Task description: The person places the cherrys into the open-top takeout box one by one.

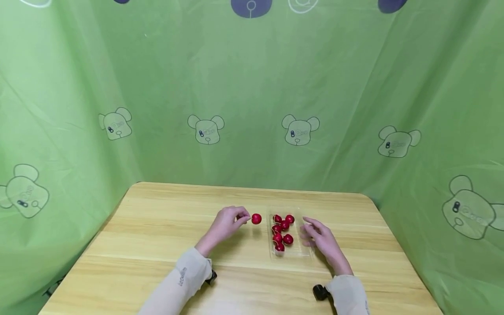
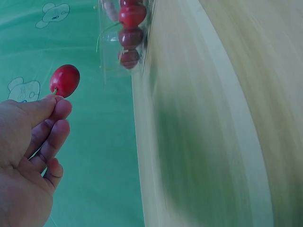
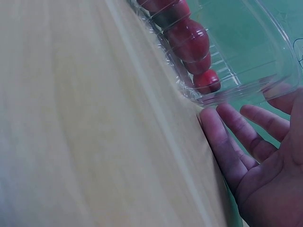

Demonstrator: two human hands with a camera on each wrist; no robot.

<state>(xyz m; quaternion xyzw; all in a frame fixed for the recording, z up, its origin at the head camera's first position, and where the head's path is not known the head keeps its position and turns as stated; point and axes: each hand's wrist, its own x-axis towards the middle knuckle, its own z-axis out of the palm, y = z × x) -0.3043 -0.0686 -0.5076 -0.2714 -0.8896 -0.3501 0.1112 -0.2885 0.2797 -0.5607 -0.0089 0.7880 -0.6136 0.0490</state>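
Observation:
My left hand (image 1: 229,222) pinches a red cherry (image 1: 256,218) by its stem between thumb and forefinger, holding it above the table just left of the container. In the left wrist view that cherry (image 2: 65,80) hangs off the fingertips, its stem mostly hidden. A clear plastic container (image 1: 301,250) holds several red cherries (image 1: 277,238), gathered mostly in its left half. My right hand (image 1: 320,239) is at the container's right side with relaxed fingers. In the right wrist view the fingers (image 3: 246,130) lie close along the container's wall (image 3: 255,87); whether they all touch it I cannot tell.
The light wooden table (image 1: 157,227) has rounded far corners. Green curtains (image 1: 252,87) printed with bear heads hang behind it and on both sides. A black wrist device (image 1: 320,292) shows at the right sleeve, and another (image 1: 211,277) at the left sleeve.

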